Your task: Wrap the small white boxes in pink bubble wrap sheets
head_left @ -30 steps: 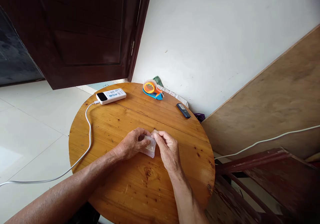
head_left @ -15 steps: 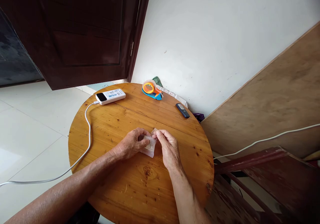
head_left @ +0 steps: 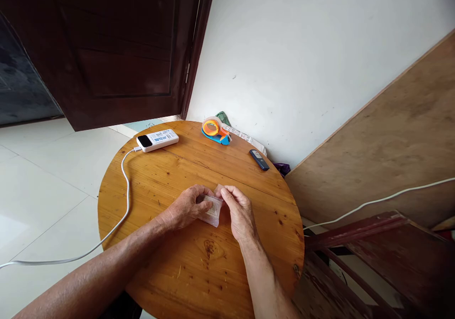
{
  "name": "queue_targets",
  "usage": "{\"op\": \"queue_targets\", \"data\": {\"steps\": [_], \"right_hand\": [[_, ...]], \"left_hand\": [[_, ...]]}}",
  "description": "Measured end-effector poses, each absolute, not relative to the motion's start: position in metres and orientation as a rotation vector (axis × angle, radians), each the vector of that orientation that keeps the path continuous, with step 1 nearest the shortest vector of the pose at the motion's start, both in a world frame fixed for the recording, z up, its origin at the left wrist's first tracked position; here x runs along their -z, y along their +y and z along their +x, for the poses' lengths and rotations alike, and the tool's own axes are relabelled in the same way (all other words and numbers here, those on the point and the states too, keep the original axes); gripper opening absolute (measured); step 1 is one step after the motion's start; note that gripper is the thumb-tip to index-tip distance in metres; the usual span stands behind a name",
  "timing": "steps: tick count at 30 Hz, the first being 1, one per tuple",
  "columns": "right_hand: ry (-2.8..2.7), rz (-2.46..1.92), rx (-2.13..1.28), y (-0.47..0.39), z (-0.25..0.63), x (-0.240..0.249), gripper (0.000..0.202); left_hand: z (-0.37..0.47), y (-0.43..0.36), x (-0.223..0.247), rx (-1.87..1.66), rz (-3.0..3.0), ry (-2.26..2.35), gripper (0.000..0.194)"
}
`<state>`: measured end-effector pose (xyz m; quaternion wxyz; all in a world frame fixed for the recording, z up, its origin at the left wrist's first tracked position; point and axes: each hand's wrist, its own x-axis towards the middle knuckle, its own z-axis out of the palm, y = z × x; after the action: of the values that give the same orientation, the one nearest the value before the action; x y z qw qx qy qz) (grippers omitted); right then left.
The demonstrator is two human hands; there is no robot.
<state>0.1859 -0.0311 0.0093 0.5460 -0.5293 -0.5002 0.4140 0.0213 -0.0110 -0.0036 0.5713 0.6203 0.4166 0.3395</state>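
A small clear plastic packet [head_left: 214,211] with a pale rectangular piece inside lies low over the round wooden table [head_left: 142,186]. My left hand [head_left: 192,206] is closed on its left side, the thumb across the top face. At the packet's far right corner, my right hand [head_left: 241,211] pinches a thin see-through flap [head_left: 218,190] between thumb and fingers. What exactly is inside the packet is too small to tell.
A white power bank [head_left: 158,140] with a plugged-in white cable [head_left: 128,191] sits at the back left. Toward the back stand an orange and blue tape dispenser [head_left: 215,130] and a dark remote-like device [head_left: 259,159]. A white wall and brown door rise behind.
The view has shifted very slightly. Both hands keep their hold on the packet, and a little more of the flap shows by the right fingertips.
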Motion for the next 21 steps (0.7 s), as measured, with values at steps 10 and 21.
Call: {"op": "queue_targets", "data": {"steps": [10, 21], "right_hand": [[-1.244, -1.217, -0.926, -0.0328, 0.1869, -0.0041, 0.025], [-1.186, -1.203, -0.949, -0.0314, 0.1855, -0.0072, 0.025]], "left_hand": [[0.0214, -0.0102, 0.0012, -0.772, 1.426, 0.976, 0.030], [0.0224, -0.0107, 0.0037, -0.794, 1.402, 0.920, 0.038]]}}
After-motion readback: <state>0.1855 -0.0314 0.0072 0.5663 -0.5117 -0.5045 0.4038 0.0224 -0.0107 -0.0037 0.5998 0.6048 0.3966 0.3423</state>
